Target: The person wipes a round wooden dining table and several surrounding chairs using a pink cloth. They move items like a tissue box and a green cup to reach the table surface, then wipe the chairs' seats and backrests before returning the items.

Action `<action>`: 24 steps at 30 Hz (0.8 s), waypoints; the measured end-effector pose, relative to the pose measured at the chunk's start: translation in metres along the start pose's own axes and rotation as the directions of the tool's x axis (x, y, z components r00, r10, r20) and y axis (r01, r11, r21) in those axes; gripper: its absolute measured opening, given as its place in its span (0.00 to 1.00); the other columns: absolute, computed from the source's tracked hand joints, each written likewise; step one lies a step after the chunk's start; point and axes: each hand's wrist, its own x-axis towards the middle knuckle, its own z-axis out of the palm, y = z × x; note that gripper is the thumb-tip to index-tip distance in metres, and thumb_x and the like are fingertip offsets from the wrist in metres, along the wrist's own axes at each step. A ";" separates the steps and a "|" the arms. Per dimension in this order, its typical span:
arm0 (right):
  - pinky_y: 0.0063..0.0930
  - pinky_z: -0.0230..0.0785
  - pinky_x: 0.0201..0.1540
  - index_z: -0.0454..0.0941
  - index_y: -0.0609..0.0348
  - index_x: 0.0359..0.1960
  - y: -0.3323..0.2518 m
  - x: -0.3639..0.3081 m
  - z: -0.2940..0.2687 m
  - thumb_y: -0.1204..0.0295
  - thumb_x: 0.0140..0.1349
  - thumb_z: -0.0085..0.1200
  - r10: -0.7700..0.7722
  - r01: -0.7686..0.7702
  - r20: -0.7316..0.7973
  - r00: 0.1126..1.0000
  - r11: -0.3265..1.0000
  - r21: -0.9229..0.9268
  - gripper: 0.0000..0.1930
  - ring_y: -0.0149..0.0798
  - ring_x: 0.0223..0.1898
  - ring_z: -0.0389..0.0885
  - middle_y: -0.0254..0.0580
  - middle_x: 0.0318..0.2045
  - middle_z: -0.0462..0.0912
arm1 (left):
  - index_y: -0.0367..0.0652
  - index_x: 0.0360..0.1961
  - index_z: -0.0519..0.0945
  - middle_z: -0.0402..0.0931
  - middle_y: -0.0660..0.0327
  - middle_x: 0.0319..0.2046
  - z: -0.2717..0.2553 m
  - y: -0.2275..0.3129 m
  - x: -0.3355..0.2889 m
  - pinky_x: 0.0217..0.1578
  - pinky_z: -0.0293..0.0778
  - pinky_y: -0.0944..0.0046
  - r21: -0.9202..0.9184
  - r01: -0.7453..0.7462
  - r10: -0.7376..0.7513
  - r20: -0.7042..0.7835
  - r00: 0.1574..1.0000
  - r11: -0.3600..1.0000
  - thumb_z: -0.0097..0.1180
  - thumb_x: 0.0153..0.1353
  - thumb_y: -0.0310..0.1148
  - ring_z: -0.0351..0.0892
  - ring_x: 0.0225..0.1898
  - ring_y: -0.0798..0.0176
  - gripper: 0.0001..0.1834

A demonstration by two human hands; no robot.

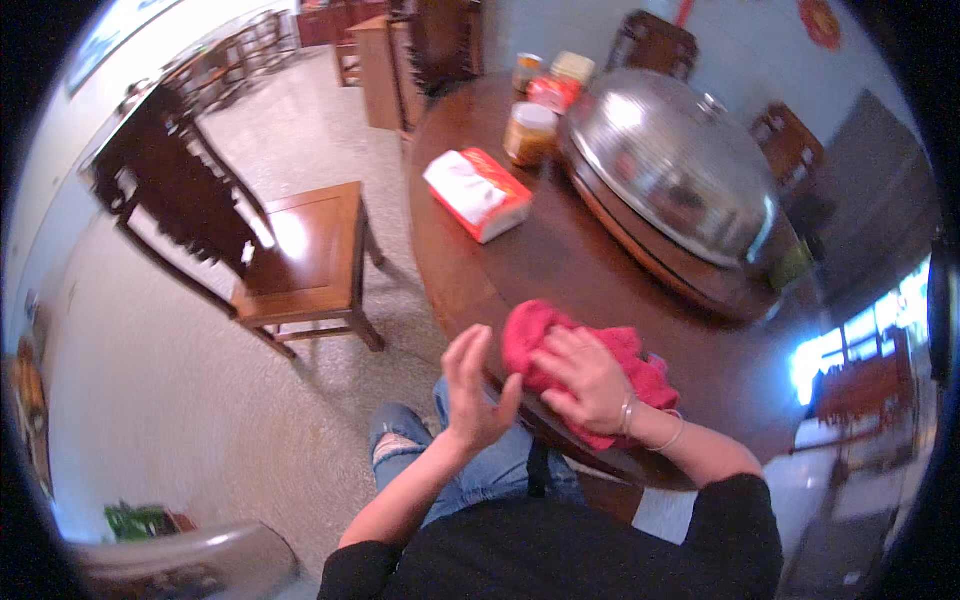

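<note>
A bunched red cloth (635, 355) lies on the near edge of the dark round wooden table (480, 290). My right hand (585, 385) rests flat on top of it, fingers spread and pointing away to the left. The wrist wears a thin bracelet. My left hand (478, 395) is raised just beside the table edge, left of the cloth. Its fingers are stretched out with the thumb apart, and nothing is in it. A small gap separates its thumb from the cloth.
A large domed metal cover (670, 160) sits on a raised wooden turntable. Left of it are a red-and-white tissue pack (480, 195), a jar with a white lid (530, 135) and smaller packages (553, 93). A carved wooden chair (300, 240) stands left of the table.
</note>
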 end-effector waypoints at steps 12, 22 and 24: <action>0.46 0.58 0.64 0.74 0.56 0.54 0.137 0.052 0.019 0.60 0.62 0.48 0.255 -0.303 -0.393 0.883 0.951 -0.065 0.21 0.51 0.60 0.68 0.52 0.57 0.73 | 0.40 0.55 0.73 0.66 0.45 0.58 0.011 0.016 0.001 0.59 0.64 0.48 0.014 -0.187 0.174 0.294 0.940 0.982 0.61 0.50 0.26 0.66 0.60 0.41 0.28; 0.44 0.60 0.59 0.71 0.57 0.55 0.118 0.074 0.029 0.56 0.63 0.47 0.330 -0.427 -0.423 0.844 0.891 -0.156 0.24 0.50 0.59 0.67 0.50 0.55 0.73 | 0.37 0.57 0.70 0.64 0.44 0.58 0.010 0.004 0.018 0.57 0.66 0.53 0.049 0.016 -0.025 0.201 0.979 0.999 0.62 0.50 0.25 0.65 0.58 0.43 0.30; 0.46 0.57 0.62 0.70 0.58 0.58 0.084 0.050 0.024 0.55 0.63 0.48 0.266 -0.329 -0.322 0.909 0.931 -0.159 0.26 0.51 0.61 0.65 0.53 0.57 0.71 | 0.37 0.58 0.68 0.62 0.45 0.59 0.000 -0.009 0.026 0.56 0.67 0.54 0.086 0.054 -0.066 0.145 0.987 0.995 0.63 0.49 0.24 0.66 0.58 0.45 0.32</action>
